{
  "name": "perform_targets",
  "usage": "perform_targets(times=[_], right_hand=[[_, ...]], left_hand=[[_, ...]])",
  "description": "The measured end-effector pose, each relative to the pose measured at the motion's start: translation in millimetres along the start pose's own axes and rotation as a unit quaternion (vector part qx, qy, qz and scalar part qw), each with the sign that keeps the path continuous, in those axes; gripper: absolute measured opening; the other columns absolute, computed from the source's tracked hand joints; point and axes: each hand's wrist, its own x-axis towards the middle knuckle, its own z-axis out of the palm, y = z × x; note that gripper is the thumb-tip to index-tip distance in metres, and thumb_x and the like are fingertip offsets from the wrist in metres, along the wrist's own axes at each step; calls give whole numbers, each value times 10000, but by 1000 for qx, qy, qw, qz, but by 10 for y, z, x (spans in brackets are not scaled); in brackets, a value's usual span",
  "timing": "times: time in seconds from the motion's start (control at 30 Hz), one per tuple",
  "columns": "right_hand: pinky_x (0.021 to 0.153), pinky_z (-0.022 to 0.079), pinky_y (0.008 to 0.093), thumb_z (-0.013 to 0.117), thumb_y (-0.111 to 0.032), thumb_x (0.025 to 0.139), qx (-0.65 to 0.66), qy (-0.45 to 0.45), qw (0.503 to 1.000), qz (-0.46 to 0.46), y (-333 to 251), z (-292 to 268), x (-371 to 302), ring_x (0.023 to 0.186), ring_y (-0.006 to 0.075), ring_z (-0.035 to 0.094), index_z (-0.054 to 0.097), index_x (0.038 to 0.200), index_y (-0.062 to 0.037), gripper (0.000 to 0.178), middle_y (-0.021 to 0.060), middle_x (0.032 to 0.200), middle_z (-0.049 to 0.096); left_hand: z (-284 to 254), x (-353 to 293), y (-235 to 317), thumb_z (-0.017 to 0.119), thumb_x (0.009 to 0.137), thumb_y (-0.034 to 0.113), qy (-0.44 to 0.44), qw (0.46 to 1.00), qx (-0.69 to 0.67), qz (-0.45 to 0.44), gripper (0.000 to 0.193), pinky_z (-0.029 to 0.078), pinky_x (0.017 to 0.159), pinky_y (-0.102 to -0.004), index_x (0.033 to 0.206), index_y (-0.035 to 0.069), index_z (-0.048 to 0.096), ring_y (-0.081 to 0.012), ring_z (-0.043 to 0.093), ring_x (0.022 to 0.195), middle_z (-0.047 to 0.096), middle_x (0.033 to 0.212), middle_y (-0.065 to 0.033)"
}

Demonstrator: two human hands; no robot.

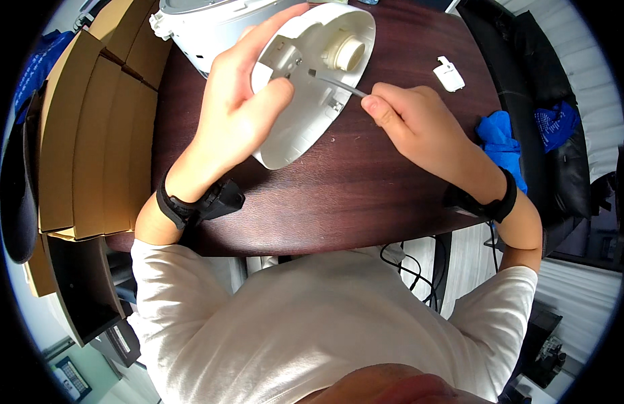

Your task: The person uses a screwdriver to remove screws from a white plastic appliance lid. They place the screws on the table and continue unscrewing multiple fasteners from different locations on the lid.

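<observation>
Left hand (234,111) was clasped on the cover (292,138), which was tilted over the tabletop (345,202), apparently so its hollow could be reached by the tool (343,85) gripped in the right hand (420,124).

The cover (295,131) looks smooth plastic; the tool (343,85), metal; the table (345,195), glossy wood.

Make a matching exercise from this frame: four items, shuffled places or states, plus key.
Things
1. oval white cover
2. thin grey tool
3. small white piece
4. cardboard boxes

Places or states
A. lying on the dark table, past the right hand
B. standing along the table's left side
C. gripped in the right hand, tip toward the cover's inner face
D. held tilted in the left hand

Pairs: 1-D, 2-C, 3-A, 4-B
</observation>
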Motion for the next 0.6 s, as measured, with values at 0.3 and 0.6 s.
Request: perform_targets(times=[0.3, 0.6], right_hand=[[481, 383, 400, 501, -260, 969, -18, -20, 999, 33, -25, -29, 81, 486, 321, 517, 575, 751, -10, 340, 175, 553, 505], [479, 368, 400, 515, -279, 965, -62, -6, 998, -8, 27, -30, 67, 485, 321, 488, 549, 734, -6, 359, 180, 563, 489]], left_hand=[[52, 2, 96, 423, 592, 96, 19, 996, -63, -67, 755, 411, 941, -237, 1330, -50, 481, -173, 555, 1082, 592, 1192, -145], [82, -7, 104, 434, 584, 132, 32, 995, -64, -63, 774, 386, 991, -279, 1333, -60, 471, -195, 546, 1106, 588, 1200, -153]])
